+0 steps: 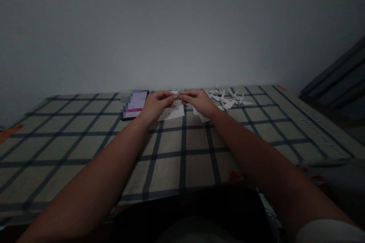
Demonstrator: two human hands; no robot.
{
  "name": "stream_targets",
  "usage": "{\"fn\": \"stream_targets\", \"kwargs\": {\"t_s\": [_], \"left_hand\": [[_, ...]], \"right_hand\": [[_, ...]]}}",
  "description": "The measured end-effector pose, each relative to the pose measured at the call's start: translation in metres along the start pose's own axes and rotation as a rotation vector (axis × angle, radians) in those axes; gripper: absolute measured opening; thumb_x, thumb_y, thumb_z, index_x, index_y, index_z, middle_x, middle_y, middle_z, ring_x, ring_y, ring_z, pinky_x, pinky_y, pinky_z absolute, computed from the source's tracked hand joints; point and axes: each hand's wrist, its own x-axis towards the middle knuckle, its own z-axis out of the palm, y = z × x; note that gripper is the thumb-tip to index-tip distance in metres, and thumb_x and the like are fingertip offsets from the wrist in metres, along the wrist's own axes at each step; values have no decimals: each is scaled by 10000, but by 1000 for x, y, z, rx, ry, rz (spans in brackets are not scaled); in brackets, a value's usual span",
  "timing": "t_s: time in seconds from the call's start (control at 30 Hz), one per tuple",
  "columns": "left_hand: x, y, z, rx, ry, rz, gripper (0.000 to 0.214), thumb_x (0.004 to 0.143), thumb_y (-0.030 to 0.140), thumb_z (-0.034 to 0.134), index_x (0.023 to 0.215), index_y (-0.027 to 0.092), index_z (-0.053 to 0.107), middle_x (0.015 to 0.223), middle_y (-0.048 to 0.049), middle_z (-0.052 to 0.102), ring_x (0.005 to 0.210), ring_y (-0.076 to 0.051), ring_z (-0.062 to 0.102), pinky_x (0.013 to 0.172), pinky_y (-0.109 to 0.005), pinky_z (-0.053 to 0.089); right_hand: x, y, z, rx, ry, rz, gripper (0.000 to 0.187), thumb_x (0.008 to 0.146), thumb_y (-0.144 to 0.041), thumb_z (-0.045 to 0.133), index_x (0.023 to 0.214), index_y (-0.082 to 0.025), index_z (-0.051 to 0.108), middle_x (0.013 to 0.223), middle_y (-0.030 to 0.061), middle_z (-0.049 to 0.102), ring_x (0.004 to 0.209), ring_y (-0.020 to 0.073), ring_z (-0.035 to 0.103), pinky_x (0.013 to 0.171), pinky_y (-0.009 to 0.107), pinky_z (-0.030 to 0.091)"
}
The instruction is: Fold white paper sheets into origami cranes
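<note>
My left hand (156, 103) and my right hand (199, 102) meet above the far part of the table. Between their fingertips they pinch a small folded white paper (176, 92), mostly hidden by the fingers. Beneath my left hand lies a sheet of white paper (175, 113) with faint marks on it. Another piece of white paper (202, 115) shows under my right hand. Just to the right, several folded white paper cranes (224, 100) sit in a loose cluster.
A phone (135, 106) with a lit, partly blurred screen lies left of my left hand. A checked cloth (171, 152) covers the table, which reaches a plain wall (182, 26). Dark, striped fabric (339, 72) stands beyond the right edge.
</note>
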Motion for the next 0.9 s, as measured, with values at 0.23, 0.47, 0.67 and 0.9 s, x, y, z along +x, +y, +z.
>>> {"fn": "stream_targets", "kwargs": {"t_s": [0.23,0.47,0.67,0.9], "left_hand": [[-2,0,-1,287,39,142,284,740,452,784,765,173,734,753,-39,737,651,-157,671,656,-288,578],[1,-8,3,174,18,177,325,688,338,816,872,190,592,758,0,685,669,-146,667,650,-288,582],[2,-15,4,182,-31,210,336,728,314,787,937,211,546,832,1,646,770,-146,658,675,-281,580],[-1,-10,4,211,-55,185,341,763,438,757,970,199,628,884,-30,663,854,-173,648,715,-306,590]], "right_hand": [[-1,-2,4,26,34,42,262,753,-416,768,829,-169,720,810,31,700,744,136,597,717,284,485],[1,-1,8,174,65,86,242,718,-271,778,894,-186,634,840,0,651,747,112,598,730,270,501],[2,1,7,197,55,138,306,706,-237,782,966,-196,625,821,-7,652,756,119,611,718,262,511],[0,-1,3,-39,19,46,233,777,-385,720,841,-162,703,772,8,664,703,121,553,678,270,450]]}}
